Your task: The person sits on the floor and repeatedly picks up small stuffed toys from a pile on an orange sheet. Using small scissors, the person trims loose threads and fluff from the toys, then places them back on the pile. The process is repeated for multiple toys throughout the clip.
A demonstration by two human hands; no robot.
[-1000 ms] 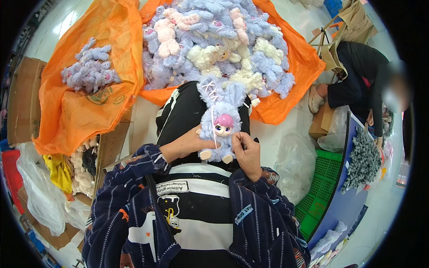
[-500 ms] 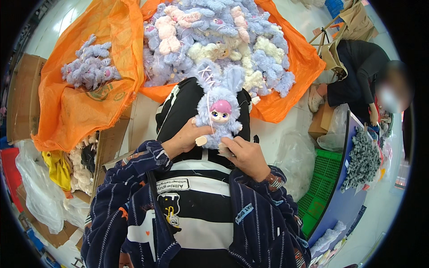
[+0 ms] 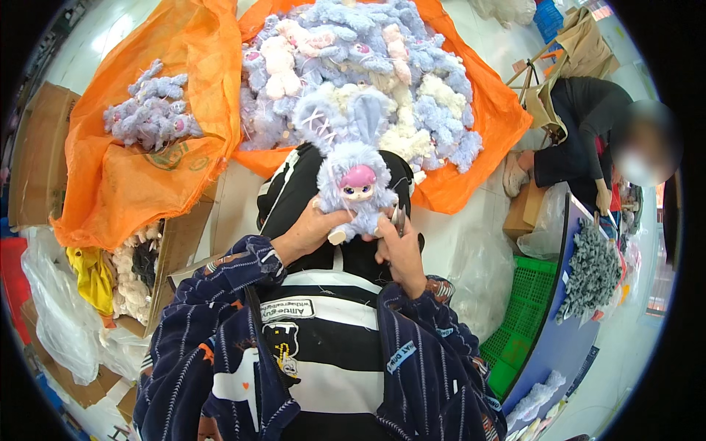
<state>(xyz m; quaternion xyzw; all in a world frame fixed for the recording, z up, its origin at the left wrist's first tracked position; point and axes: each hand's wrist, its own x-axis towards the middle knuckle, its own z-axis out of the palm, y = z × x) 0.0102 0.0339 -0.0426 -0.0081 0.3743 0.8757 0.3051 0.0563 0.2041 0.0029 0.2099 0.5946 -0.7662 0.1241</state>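
Observation:
A lavender plush bunny doll with long ears, a pink forehead and a small hard face stands upright above my lap. White lacing crosses its left-hand ear. My left hand is closed round the doll's lower body on its left side, thumb across the front. On the other side, my right hand is closed on small metal thread snips, whose blades point up beside the doll. The right thumb and finger are at the doll's lower edge; whether they pinch its fur I cannot tell.
Ahead, an orange sack bears a heap of lavender, pink and white plush dolls. Another orange sack at left holds several more. Cardboard boxes stand left. Right are a green crate, a blue panel and a bending person.
The doll has shifted slightly left and down, its ears leaning left. My right hand has turned, and the snips now show pointing upward beside the doll.

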